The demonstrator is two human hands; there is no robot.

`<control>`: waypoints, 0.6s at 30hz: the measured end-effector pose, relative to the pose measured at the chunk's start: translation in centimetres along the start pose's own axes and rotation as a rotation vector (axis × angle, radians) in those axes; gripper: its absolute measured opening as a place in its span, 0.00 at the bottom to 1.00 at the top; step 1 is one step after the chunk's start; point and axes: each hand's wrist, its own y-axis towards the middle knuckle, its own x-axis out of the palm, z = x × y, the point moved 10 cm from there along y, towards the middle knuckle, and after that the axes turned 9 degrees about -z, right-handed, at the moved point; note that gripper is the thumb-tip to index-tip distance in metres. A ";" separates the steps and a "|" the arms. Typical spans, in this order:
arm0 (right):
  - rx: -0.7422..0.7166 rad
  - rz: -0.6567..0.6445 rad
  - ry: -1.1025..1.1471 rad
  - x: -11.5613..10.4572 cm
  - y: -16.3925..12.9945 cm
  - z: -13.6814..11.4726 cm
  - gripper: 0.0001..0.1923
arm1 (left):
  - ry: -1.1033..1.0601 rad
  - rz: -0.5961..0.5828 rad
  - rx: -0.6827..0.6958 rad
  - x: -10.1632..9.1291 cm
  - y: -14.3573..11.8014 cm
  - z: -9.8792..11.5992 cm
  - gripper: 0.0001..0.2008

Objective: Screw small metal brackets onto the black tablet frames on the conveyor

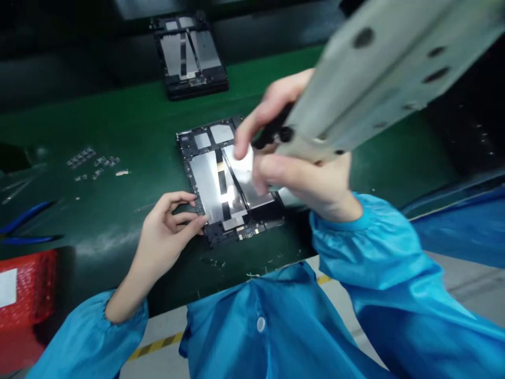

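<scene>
So the opened tablet point(226, 181) lies flat on the green table point(130, 121), right in front of the person, long axis running away from them and tilted a bit to the left at the far end. The left hand point(168, 231) is the nearer one for steadying: fingers curled, tips touching the tablet's left edge near the close corner, not gripping anything. The right hand point(292, 158) hovers just above the tablet's right half, closed around a dark tool point(276, 131), blurred, so I can't say exactly what it is. A grey metal rail point(394, 68) hangs across the top right, close to the camera.

Second tablet point(189, 55) sits farther back, well apart. Small parts point(92, 160) lie off to the left.

No brand, label or readable writing anywhere, too blurry.
</scene>
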 end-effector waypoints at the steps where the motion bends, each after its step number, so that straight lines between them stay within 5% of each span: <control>1: -0.069 0.019 0.009 -2.2 -0.6 -0.5 0.14 | 0.013 -0.001 -0.012 0.0 0.0 0.1 0.24; 5: -0.185 0.209 -0.097 -10.2 -3.1 -0.5 0.14 | 0.086 -0.020 -0.067 0.2 0.5 0.9 0.24; 7: -0.229 0.296 -0.140 -12.3 -4.1 -0.3 0.14 | 0.128 -0.053 -0.102 0.3 1.1 1.2 0.24; 11: -0.329 0.362 -0.197 -12.9 -5.4 -0.5 0.12 | 0.216 -0.149 -0.177 0.6 2.4 1.4 0.27; 18: -0.223 0.432 -0.327 -12.8 -6.3 -0.5 0.10 | 0.173 -0.172 -0.202 0.8 3.2 1.2 0.21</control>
